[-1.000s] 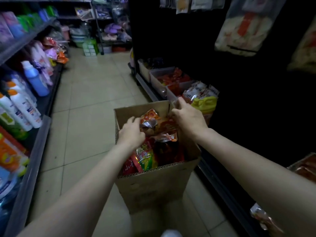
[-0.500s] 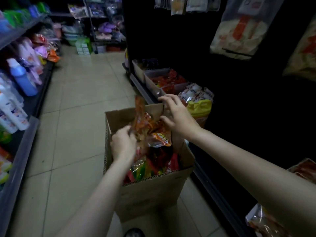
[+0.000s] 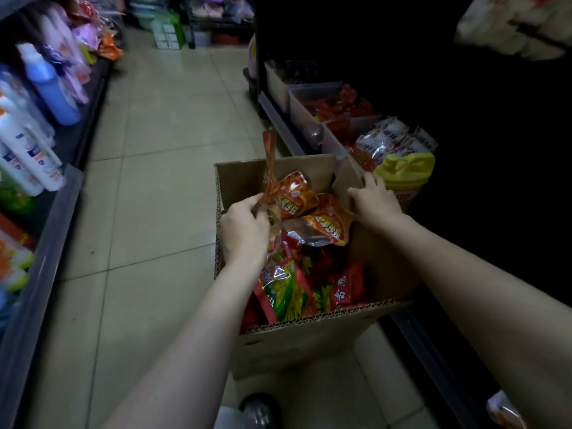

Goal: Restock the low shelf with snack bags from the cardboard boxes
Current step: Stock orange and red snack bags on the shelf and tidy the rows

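Note:
An open cardboard box (image 3: 303,342) stands on the aisle floor, filled with red, orange and green snack bags (image 3: 291,289). My left hand (image 3: 244,230) grips a bunch of orange snack bags (image 3: 297,199) by their tops, lifted above the box. My right hand (image 3: 374,199) rests on the box's far right corner, next to the lifted bags; whether it holds anything I cannot tell. The low shelf (image 3: 278,119) runs along the right, carrying bins of red snack bags (image 3: 337,106) and white-red bags (image 3: 387,140).
A yellow-lidded container (image 3: 405,171) sits on the low shelf just beyond my right hand. Detergent bottles (image 3: 28,150) line the left shelves. Tiled floor (image 3: 161,150) stretches ahead between the shelves. A dark shoe tip (image 3: 260,410) shows below the box.
My left hand has pulled a bunch of orange bags up out of the box. My right hand shifted from the bags to the box's far right corner.

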Available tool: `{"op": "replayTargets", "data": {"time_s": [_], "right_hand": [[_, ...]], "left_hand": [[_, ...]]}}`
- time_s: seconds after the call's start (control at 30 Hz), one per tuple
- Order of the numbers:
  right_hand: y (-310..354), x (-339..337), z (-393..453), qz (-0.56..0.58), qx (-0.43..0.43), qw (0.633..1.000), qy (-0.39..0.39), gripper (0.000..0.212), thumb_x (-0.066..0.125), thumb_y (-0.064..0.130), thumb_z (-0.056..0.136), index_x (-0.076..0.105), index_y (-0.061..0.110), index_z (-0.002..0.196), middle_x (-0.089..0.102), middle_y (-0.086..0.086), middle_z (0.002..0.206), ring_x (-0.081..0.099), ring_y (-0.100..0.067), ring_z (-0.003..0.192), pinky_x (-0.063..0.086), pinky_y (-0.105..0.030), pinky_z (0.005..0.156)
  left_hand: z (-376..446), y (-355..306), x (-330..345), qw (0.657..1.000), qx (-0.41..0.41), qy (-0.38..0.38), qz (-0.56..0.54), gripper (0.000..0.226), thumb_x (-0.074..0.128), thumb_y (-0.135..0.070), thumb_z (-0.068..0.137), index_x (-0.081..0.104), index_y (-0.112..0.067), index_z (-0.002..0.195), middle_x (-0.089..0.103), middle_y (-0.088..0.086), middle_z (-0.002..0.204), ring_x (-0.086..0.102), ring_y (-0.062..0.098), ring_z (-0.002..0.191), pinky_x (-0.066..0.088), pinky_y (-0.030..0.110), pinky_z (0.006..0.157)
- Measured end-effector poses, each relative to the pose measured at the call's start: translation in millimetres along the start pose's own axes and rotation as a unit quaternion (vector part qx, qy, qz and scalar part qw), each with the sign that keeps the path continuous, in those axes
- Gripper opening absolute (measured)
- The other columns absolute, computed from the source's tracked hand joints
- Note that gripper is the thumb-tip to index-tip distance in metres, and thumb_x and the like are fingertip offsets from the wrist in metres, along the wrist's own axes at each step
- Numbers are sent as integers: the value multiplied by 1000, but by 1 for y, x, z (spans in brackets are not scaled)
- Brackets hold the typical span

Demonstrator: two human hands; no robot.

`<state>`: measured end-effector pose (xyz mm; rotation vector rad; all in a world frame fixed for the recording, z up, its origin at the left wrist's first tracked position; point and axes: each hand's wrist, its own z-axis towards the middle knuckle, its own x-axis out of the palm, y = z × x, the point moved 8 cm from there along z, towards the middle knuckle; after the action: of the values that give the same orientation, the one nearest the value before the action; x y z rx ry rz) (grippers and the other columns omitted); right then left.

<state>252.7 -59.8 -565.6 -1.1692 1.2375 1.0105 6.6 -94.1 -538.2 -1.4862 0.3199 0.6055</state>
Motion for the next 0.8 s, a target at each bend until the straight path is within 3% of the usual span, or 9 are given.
{"op": "replayTargets", "data": {"time_s": [0.1, 0.27, 0.43, 0.57, 0.7, 0.8], "right_hand": [[-4, -1, -4, 41, 5, 999, 9, 32, 64, 26, 87, 62, 20, 119, 27, -14, 139, 23, -36, 131, 34, -46, 102], [-11, 3, 0, 63, 39, 996, 48, 39, 70, 42, 78, 67, 19, 110, 26, -9, 144, 18, -35, 135, 28, -50, 106], [0, 1, 14, 53, 35, 997, 40, 31, 67, 28, 84, 67, 17, 113, 28, -9, 143, 20, -34, 134, 30, -49, 106], [11, -7, 12, 105, 3, 994, -19, 18, 66, 23, 84, 71, 15, 100, 28, -8, 142, 22, -32, 132, 32, -46, 106], [9, -45, -22, 273, -24, 943, -189, 9, 64, 20, 83, 65, 11, 84, 35, -10, 127, 32, -26, 121, 33, -39, 105], [4, -74, -48, 438, -29, 877, -197, 15, 56, 17, 90, 52, 21, 76, 38, -3, 104, 48, -14, 94, 46, -26, 88]], "left_hand": [[-4, -8, 1, 999, 27, 25, 8, 27, 50, -26, 96, 68, -21, 116, 70, 3, 109, 62, 23, 101, 46, 27, 83], [-6, -6, 3, 998, 45, 38, 26, 26, 51, -25, 96, 68, -20, 115, 71, 1, 105, 63, 16, 91, 44, 21, 75], [-4, -1, 11, 999, 26, 33, 9, 28, 52, -28, 96, 66, -22, 119, 70, 1, 111, 64, 18, 99, 49, 29, 87], [-6, -9, 16, 999, 25, 39, -7, 28, 51, -28, 96, 66, -22, 118, 71, 4, 106, 64, 22, 96, 51, 32, 85], [-12, -19, 15, 999, 33, 40, -13, 25, 50, -27, 96, 70, -18, 109, 72, 8, 98, 63, 27, 93, 45, 31, 76], [-16, -28, 13, 997, 28, 54, -52, 24, 51, -27, 96, 70, -16, 105, 70, 5, 90, 63, 25, 86, 41, 28, 66]]}}
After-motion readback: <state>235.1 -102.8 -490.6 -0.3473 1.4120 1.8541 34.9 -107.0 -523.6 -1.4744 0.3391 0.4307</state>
